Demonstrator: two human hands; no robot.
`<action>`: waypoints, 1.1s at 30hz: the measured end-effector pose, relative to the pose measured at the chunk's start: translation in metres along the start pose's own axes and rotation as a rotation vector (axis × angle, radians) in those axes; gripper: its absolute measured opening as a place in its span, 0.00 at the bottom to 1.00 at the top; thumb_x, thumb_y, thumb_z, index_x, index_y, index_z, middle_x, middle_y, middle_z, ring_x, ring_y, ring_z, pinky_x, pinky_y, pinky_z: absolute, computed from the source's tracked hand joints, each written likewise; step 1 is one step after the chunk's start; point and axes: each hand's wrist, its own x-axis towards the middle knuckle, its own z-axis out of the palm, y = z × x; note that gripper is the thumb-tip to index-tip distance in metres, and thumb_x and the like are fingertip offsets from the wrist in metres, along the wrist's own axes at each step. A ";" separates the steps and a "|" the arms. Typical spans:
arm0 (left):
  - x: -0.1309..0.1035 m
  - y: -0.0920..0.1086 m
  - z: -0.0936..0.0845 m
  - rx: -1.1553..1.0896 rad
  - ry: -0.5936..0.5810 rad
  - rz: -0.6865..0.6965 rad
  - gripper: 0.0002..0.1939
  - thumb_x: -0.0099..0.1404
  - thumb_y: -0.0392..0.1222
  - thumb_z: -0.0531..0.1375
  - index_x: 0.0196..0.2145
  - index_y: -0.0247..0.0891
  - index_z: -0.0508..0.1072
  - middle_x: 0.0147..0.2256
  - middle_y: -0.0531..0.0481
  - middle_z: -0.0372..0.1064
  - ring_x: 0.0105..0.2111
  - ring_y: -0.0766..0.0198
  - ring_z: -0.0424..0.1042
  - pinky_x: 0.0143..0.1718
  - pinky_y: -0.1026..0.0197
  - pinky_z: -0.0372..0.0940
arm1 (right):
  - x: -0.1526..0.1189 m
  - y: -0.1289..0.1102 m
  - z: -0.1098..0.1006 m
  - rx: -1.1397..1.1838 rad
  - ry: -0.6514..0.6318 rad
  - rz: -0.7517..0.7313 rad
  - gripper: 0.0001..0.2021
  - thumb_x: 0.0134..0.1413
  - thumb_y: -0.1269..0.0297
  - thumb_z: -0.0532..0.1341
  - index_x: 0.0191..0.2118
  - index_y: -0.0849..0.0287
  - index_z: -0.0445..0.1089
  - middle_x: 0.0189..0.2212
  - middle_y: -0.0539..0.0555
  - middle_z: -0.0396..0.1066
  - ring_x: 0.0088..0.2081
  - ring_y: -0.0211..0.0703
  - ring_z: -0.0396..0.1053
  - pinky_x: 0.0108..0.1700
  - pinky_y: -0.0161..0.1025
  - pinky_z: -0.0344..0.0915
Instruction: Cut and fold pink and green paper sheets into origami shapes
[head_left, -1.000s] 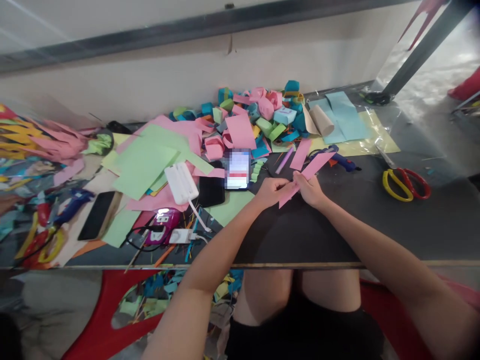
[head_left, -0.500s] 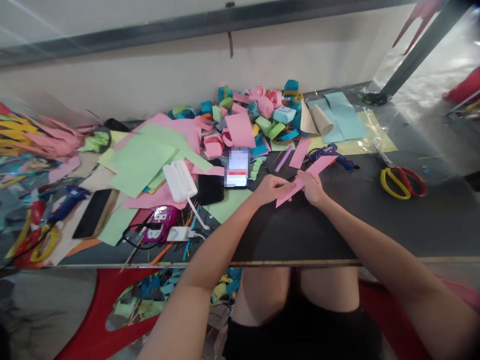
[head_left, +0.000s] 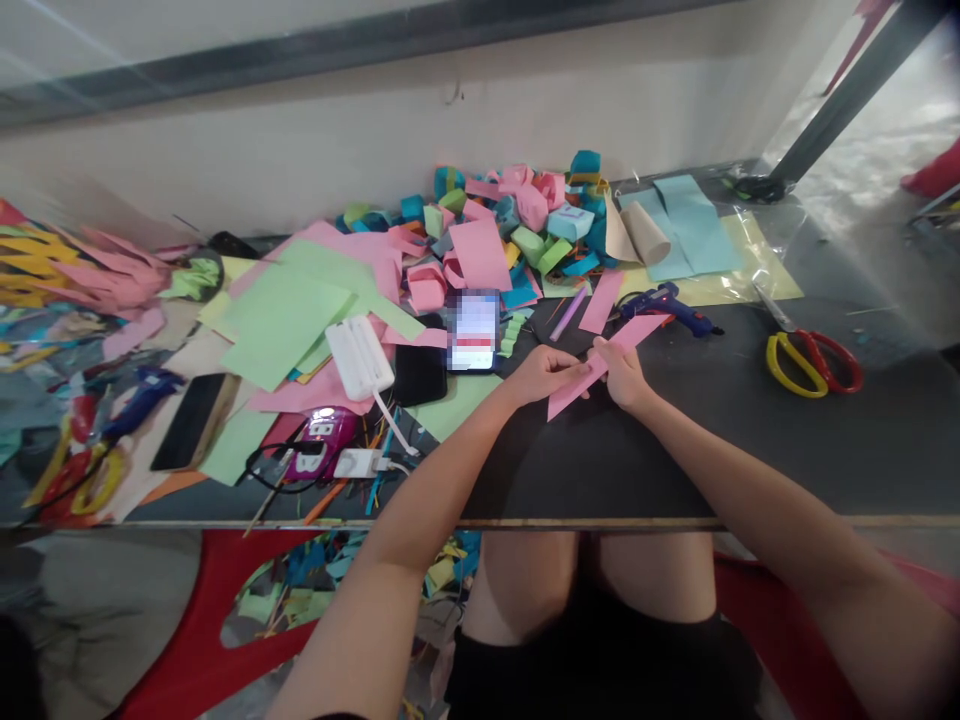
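A pink paper strip slants between my two hands above the dark table. My left hand pinches its lower left part. My right hand grips it near the middle, thumb on top, close beside the left fingers. Just beyond the strip lies a blue glue gun. Another pink strip and a purple stick rest behind my hands. A phone with a lit screen is to the left of them.
Scissors with yellow and red handles lie at the right. Folded paper pieces are heaped at the back. Green sheets, a white power bank, a dark phone and a second glue gun cover the left side.
The view has shifted slightly. Both hands keep their hold on the pink strip, which has moved only a little.
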 end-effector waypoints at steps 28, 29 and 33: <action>-0.003 -0.003 -0.015 0.031 -0.085 -0.009 0.28 0.64 0.65 0.63 0.29 0.33 0.83 0.25 0.44 0.78 0.19 0.73 0.60 0.21 0.67 0.53 | 0.007 -0.008 -0.014 -0.006 0.317 -0.082 0.33 0.57 0.30 0.55 0.17 0.53 0.52 0.15 0.47 0.47 0.19 0.36 0.48 0.23 0.40 0.48; -0.003 -0.003 -0.015 0.026 -0.086 -0.014 0.28 0.64 0.64 0.63 0.29 0.33 0.83 0.25 0.44 0.78 0.19 0.73 0.61 0.22 0.67 0.54 | 0.007 -0.007 -0.015 -0.006 0.322 -0.086 0.33 0.57 0.30 0.55 0.16 0.53 0.52 0.15 0.47 0.47 0.19 0.36 0.48 0.23 0.40 0.48; -0.004 -0.006 -0.016 0.019 -0.086 -0.045 0.27 0.63 0.64 0.65 0.29 0.33 0.82 0.25 0.44 0.78 0.18 0.73 0.62 0.21 0.68 0.54 | 0.011 -0.005 -0.025 0.030 0.319 -0.131 0.35 0.59 0.27 0.48 0.16 0.53 0.50 0.14 0.48 0.45 0.19 0.36 0.47 0.24 0.41 0.46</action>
